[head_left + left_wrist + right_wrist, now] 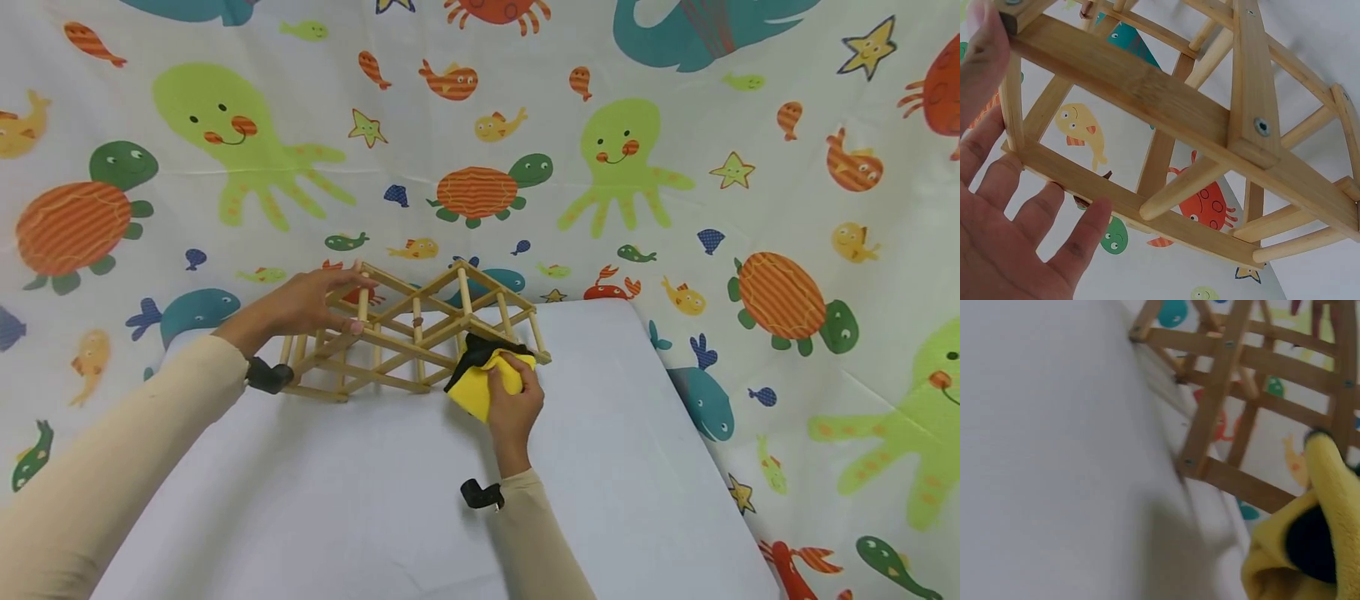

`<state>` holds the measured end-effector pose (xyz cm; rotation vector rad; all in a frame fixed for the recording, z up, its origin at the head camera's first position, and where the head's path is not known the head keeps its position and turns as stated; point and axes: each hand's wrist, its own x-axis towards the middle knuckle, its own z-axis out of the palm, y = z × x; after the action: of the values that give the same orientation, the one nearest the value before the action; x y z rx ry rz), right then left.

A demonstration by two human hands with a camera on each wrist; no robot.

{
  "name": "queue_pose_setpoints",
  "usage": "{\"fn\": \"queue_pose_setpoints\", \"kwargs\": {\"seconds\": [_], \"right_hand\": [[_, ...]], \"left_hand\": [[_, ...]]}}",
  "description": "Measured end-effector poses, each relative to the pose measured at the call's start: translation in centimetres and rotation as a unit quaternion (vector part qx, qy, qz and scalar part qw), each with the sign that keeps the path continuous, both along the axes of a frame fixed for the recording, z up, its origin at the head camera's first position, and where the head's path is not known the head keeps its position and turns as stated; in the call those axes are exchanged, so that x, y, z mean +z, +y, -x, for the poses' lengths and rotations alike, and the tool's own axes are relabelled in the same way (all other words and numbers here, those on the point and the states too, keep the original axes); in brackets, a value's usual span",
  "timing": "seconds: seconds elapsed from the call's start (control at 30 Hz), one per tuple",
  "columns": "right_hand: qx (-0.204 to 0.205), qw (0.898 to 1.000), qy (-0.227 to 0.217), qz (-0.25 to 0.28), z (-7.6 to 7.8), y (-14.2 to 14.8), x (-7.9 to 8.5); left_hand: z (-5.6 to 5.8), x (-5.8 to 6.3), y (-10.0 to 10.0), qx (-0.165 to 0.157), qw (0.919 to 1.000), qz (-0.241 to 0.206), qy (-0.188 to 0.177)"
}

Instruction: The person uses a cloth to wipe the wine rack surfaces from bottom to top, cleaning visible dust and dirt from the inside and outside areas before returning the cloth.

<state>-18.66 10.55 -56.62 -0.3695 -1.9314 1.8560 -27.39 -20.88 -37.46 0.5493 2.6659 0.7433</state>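
A lattice-sided folding wooden rack (pixel 464 287) of crossed slats and round dowels stands at the back of the white table. My left hand (pixel 300 304) holds its upper left end. In the left wrist view the thumb lies at a corner of the top slat (pixel 1141 87), with the fingers spread by a dowel and the lower slat. A yellow and black cloth (pixel 472 393) is pinched in my right hand (pixel 517 408), bunched against the rack's front right part. In the right wrist view the cloth (pixel 1335 487) hides that hand.
The table (pixel 322 500) has a white cover and reaches back to a hanging curtain (pixel 300 167) printed with sea animals. A black wrist strap piece (pixel 268 377) sits at my left cuff, another black piece (pixel 482 494) at my right.
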Motion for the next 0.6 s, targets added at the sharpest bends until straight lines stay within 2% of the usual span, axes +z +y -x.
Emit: {"fn": "queue_pose_setpoints", "kwargs": {"seconds": [0.1,0.17,0.2,0.3,0.4,0.47,0.53,0.6], "right_hand": [[0.054,0.997,-0.049,0.016,0.6,-0.7,-1.1],[0.091,0.992,-0.083,0.003,0.5,-0.5,-1.3],[0.104,0.991,-0.085,-0.004,0.4,-0.2,-1.2],[0.087,0.995,-0.052,-0.011,-0.1,0.8,-0.2],[0.027,0.999,0.025,-0.005,-0.3,1.4,0.2],[-0.003,0.998,0.056,0.004,-0.2,1.2,0.1],[-0.001,0.999,0.054,0.0,0.1,0.7,-0.2],[0.034,0.999,0.021,-0.004,0.3,0.1,-0.7]], "left_hand": [[0.0,0.0,-0.2,0.001,1.0,0.0,0.002],[0.1,-0.1,-0.3,0.002,1.0,0.001,0.004],[0.1,-0.1,-0.3,0.003,1.0,0.0,0.005],[0.2,-0.1,-0.4,0.001,1.0,0.001,0.005],[0.3,0.0,-0.3,-0.002,1.0,-0.003,0.004],[0.3,-0.1,-0.3,-0.004,1.0,-0.001,0.003],[0.4,-0.1,-0.3,-0.002,1.0,-0.001,0.003],[0.3,-0.2,-0.3,0.0,1.0,0.002,0.001]]}}
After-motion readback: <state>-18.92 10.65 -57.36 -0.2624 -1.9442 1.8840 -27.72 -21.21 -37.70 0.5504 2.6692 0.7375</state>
